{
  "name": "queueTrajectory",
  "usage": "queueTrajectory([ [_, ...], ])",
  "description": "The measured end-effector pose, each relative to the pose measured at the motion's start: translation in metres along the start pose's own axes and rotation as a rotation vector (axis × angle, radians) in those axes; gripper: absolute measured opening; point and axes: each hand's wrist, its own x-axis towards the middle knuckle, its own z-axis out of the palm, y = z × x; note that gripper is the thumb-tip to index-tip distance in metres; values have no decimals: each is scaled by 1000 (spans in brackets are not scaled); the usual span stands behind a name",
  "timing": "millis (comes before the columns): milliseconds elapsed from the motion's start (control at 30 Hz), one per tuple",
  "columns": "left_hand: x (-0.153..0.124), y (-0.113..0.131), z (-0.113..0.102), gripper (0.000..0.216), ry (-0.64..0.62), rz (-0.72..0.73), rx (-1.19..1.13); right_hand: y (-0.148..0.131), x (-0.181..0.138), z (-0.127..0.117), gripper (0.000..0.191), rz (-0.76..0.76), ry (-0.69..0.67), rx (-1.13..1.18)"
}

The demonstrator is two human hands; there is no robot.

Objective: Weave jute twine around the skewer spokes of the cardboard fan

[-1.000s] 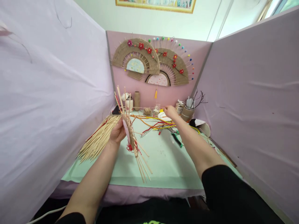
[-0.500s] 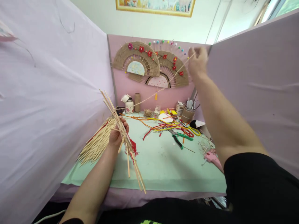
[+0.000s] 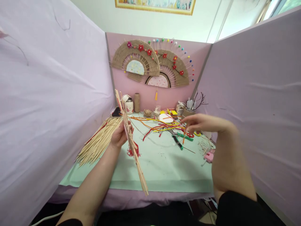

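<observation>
My left hand point(image 3: 119, 135) is closed around a half-made woven fan point(image 3: 130, 141) of thin wooden sticks, held edge-on, with red thread hanging from it. My right hand point(image 3: 199, 123) hovers low over the table, fingers loosely curled and blurred, above a tangle of red, yellow and orange cords point(image 3: 162, 125) and green-handled pliers point(image 3: 182, 136). Whether it holds the thin twine is unclear.
A loose bundle of wooden sticks point(image 3: 100, 141) lies at the left on the green mat point(image 3: 164, 169). Along the back stand a twine spool point(image 3: 137, 102), a jar point(image 3: 129, 106) and a tool cup point(image 3: 188, 111). Two finished fans point(image 3: 150, 64) hang on the pink wall. A pink glue gun point(image 3: 209, 156) lies at the right.
My right hand dropped from high by the back wall, where it pulled a twine strand taut, down over the cords. The fan in my left hand turned more edge-on.
</observation>
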Motion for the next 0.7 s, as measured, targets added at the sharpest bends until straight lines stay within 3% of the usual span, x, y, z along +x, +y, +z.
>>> queueTrajectory([
  [67,2,-3,-1,15,-11,-7,46,20,6,15,43,55,-95,30],
  [233,7,-15,-3,27,-99,-89,200,29,36,55,35,54,108,110],
  [367,5,-29,0,32,-147,-201,287,11,66,112,35,-128,217,590],
  [500,2,-40,3,33,-160,-265,355,5,83,164,34,-130,232,915],
  [600,1,-44,5,31,-145,-267,369,8,80,177,33,-59,127,1048],
  [700,0,-45,7,28,-129,-263,375,17,74,175,36,-3,42,1033],
])
